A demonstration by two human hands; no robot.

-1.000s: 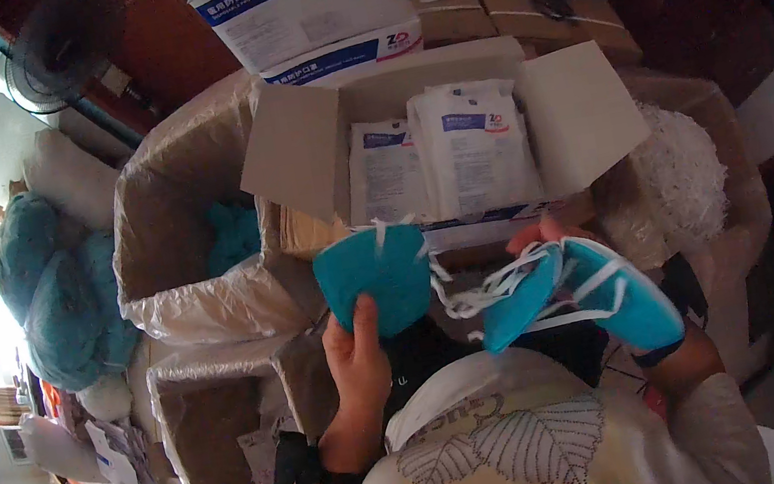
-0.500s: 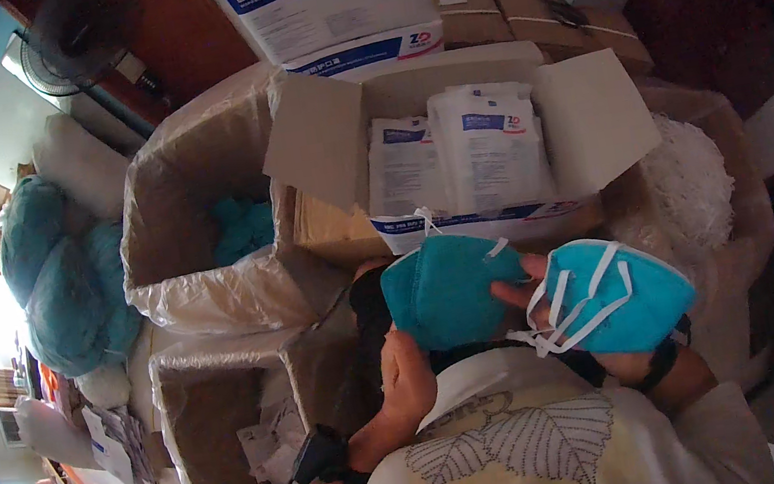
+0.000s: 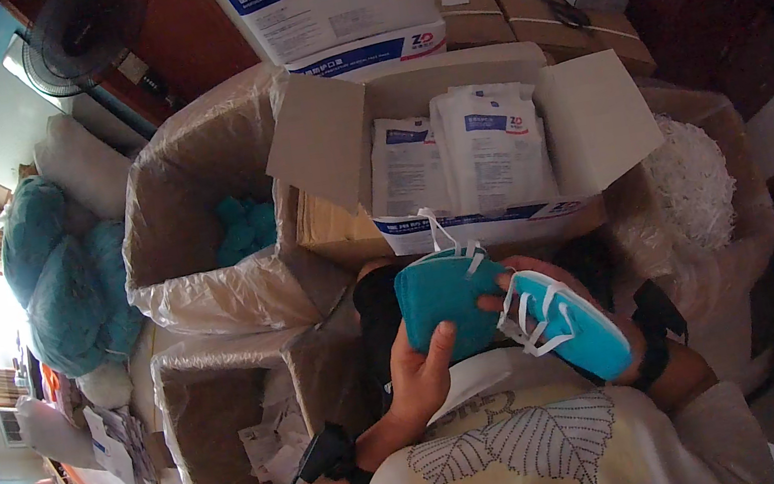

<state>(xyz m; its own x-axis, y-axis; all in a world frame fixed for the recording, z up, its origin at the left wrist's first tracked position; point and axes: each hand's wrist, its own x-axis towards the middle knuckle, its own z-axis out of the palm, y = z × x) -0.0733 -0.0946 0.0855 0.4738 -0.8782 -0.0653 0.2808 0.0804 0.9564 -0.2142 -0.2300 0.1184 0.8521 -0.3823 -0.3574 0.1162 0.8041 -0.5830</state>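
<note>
A teal face mask (image 3: 442,302) with white straps is upright in front of my body. My left hand (image 3: 418,371) grips its lower left edge, thumb across the front. My right hand (image 3: 561,265) is closed around a brighter blue face mask (image 3: 579,338), which hangs tilted with its white straps facing up. Its fingertips also reach the right edge of the teal mask. Much of the right palm is hidden behind the blue mask. Just beyond both hands stands an open carton (image 3: 466,226) packed with white printed pouches (image 3: 494,149).
A plastic-lined box (image 3: 169,302) at left holds teal masks (image 3: 245,226). Nearer me, another lined box (image 3: 180,406) contains papers. White straps (image 3: 686,179) heap in a bag at right. Stacked cartons (image 3: 340,6) rise behind, beside a fan (image 3: 76,38).
The blue mask has turned and tilted down, its edge now steeper. My left hand has moved up onto the teal mask, its thumb now over the front. The teal mask has turned slightly.
</note>
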